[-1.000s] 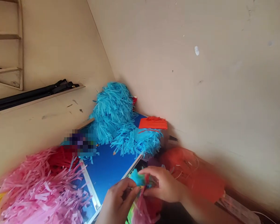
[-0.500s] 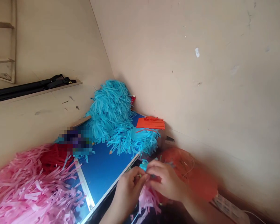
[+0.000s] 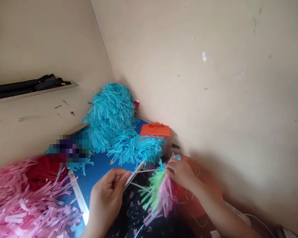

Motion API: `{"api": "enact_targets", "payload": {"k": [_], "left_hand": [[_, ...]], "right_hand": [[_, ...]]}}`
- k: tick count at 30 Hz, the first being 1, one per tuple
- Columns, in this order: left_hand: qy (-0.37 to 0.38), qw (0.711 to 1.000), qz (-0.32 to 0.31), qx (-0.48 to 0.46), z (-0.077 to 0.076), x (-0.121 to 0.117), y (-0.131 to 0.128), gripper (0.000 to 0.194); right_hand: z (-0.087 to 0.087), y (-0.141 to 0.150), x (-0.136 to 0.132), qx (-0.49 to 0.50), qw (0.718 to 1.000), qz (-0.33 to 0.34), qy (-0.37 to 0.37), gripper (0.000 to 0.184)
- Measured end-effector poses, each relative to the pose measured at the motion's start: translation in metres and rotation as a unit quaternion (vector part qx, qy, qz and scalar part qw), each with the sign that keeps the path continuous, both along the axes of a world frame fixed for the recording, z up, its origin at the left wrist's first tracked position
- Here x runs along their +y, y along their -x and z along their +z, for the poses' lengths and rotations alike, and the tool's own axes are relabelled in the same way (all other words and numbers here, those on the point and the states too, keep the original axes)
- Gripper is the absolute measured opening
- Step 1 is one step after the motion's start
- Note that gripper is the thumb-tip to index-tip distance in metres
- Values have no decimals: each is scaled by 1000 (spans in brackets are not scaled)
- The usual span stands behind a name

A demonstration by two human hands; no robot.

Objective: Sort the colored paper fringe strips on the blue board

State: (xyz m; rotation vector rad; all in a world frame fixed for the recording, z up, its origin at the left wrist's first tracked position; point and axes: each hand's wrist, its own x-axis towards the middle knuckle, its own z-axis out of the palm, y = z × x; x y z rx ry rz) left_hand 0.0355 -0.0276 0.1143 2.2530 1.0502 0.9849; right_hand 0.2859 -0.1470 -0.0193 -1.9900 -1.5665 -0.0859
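Note:
My left hand (image 3: 106, 193) is closed, pinching a thin white string (image 3: 149, 170) between thumb and fingers. Two strands of it stretch taut to the right. My right hand (image 3: 180, 173) grips the top of a bunch of paper tassels (image 3: 167, 195) in blue, green, pink and lilac. Their fringes hang down over dark floral cloth (image 3: 134, 208). The fingertips of my right hand are partly hidden, and where the string joins the bunch cannot be made out.
Fluffy blue fringe piles (image 3: 109, 115) stand on a blue table (image 3: 95, 178) in the corner. An orange paper piece (image 3: 155, 130) lies on one. Pink fringe (image 3: 32, 201) and red paper (image 3: 46, 170) fill the left. Orange material (image 3: 198, 198) lies beneath my right arm.
My hands were together at the tassel tops; now they are apart, the left drawn leftward with the string and the right shifted rightward. The tassels are more visible. The view has turned slightly right.

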Motion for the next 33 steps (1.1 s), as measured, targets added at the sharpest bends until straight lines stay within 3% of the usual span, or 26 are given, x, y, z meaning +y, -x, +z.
{"api": "enact_targets", "payload": {"k": [5,8,10,13,15,20,23,26,29,31,33], "left_hand": [[-117,992,-28,-28,49,0,-21,29],[-92,993,-77,6,63,9,-25,32],[-77,992,-86,49,60,25,-26,35],[-26,995,-71,72,45,54,-22,39],[25,992,-90,80,32,71,-17,41],[12,993,-59,97,7,82,-14,39],[28,993,-83,84,2,70,-28,39],[10,987,-129,98,7,45,-53,35],[-8,976,-199,85,22,20,-74,32],[-31,976,-204,66,34,13,-78,31],[-40,984,-169,31,45,16,-74,31]], "right_hand": [[37,-25,-15,-58,986,-68,-141,22],[40,-29,-18,-33,995,-36,-91,21],[34,-35,-22,32,999,2,-32,22],[21,-58,-35,172,985,24,-3,39],[13,-78,-49,246,969,3,24,41],[5,-108,-86,313,944,-43,91,35],[6,-97,-89,288,955,-70,34,33],[0,-58,-67,252,968,-8,1,35],[-19,-13,-30,205,974,70,72,44],[-34,6,-10,202,972,56,106,21],[-45,12,-2,211,971,36,108,17]]}}
